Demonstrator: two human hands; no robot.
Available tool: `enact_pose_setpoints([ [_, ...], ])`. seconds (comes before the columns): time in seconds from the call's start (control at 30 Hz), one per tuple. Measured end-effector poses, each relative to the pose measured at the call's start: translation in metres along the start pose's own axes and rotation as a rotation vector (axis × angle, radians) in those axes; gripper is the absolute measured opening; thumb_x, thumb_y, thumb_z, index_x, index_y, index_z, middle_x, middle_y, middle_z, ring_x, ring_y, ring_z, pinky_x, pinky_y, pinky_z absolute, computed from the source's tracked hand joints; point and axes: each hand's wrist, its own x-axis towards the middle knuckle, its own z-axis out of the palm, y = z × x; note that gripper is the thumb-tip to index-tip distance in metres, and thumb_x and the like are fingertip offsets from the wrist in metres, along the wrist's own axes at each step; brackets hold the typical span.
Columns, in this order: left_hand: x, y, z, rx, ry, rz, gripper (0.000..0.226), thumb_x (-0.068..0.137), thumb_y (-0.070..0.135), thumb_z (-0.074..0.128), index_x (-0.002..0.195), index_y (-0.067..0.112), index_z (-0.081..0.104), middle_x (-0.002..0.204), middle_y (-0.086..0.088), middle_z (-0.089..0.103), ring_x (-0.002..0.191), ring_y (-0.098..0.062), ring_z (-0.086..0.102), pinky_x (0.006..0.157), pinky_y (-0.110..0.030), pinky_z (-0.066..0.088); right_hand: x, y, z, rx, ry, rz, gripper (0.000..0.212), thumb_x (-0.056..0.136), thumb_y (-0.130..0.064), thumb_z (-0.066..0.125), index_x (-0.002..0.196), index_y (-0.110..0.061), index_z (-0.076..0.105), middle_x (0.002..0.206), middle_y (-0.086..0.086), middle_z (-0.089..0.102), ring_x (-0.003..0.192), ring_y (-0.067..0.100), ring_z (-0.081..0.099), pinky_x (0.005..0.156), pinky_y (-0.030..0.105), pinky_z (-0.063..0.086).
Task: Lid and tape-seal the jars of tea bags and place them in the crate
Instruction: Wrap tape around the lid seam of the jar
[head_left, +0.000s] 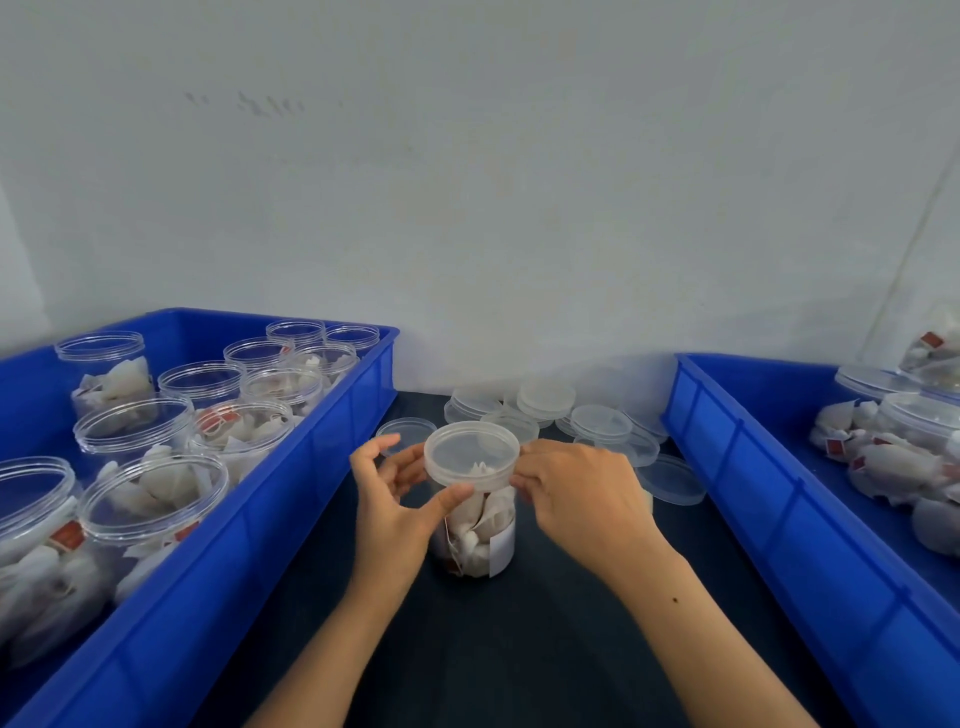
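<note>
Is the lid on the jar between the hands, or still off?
On. The translucent round plastic lid covers the clear tea-bag jar's mouth, held by both hands; whether it is screwed tight, cannot tell.

A packing workstation: blue crates (332, 467) of tea-bag jars (150, 509), loose lids (545, 397).

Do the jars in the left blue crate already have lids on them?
No. The jars in the left crate stand with open mouths, such as one open jar, while spare lids lie on the table behind.

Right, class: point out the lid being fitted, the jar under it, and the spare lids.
lid (470, 452), head view, centre of its flat top.
jar (480, 540), head view, clear side wall below the lid.
spare lids (545, 397), head view, top lid of the stack behind.
</note>
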Motion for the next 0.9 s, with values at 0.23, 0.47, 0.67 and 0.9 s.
enact_pose_setpoints([
  [0.23, -0.003, -0.006, 0.022, 0.009, -0.100, -0.035, 0.079, 0.054, 0.044, 0.090, 0.119, 0.029, 0.048, 0.116, 0.010, 0.062, 0.106, 0.000, 0.060, 0.082, -0.015, 0.050, -0.007, -0.002, -0.002, 0.046, -0.049, 0.007, 0.028, 0.100, -0.034, 0.036, 0.089, -0.025, 0.060, 0.095, -0.009, 0.062, 0.085, 0.016, 0.058, 0.063, 0.029, 0.040],
  [0.47, -0.004, 0.006, 0.014, 0.136, -0.112, -0.011, 0.081, 0.039, 0.064, 0.082, 0.109, 0.035, 0.055, 0.104, 0.010, 0.068, 0.098, -0.006, 0.065, 0.085, -0.036, 0.056, -0.031, 0.001, -0.010, 0.238, -0.131, 0.139, 0.030, 0.103, -0.039, 0.030, 0.101, -0.036, 0.060, 0.087, -0.009, 0.063, 0.083, 0.017, 0.059, 0.075, 0.034, 0.047],
  [0.67, -0.004, 0.017, 0.008, 0.157, -0.170, -0.062, 0.081, 0.039, 0.063, 0.081, 0.106, 0.033, 0.046, 0.098, 0.006, 0.071, 0.088, -0.006, 0.069, 0.081, -0.036, 0.057, -0.045, 0.007, -0.003, 0.376, -0.131, 0.226, 0.036, 0.101, -0.043, 0.032, 0.134, -0.030, 0.022, 0.062, -0.005, 0.050, 0.056, 0.012, 0.051, 0.058, 0.028, 0.043],
  [0.9, -0.006, 0.025, 0.011, 0.020, -0.325, -0.160, 0.085, 0.040, 0.055, 0.083, 0.110, 0.019, 0.051, 0.094, 0.008, 0.073, 0.089, -0.010, 0.070, 0.069, -0.023, 0.055, -0.052, 0.015, -0.001, 0.288, -0.009, 0.159, 0.041, 0.102, -0.042, 0.028, 0.142, -0.041, 0.021, 0.066, -0.013, 0.040, 0.059, 0.005, 0.042, 0.055, 0.020, 0.032],
])
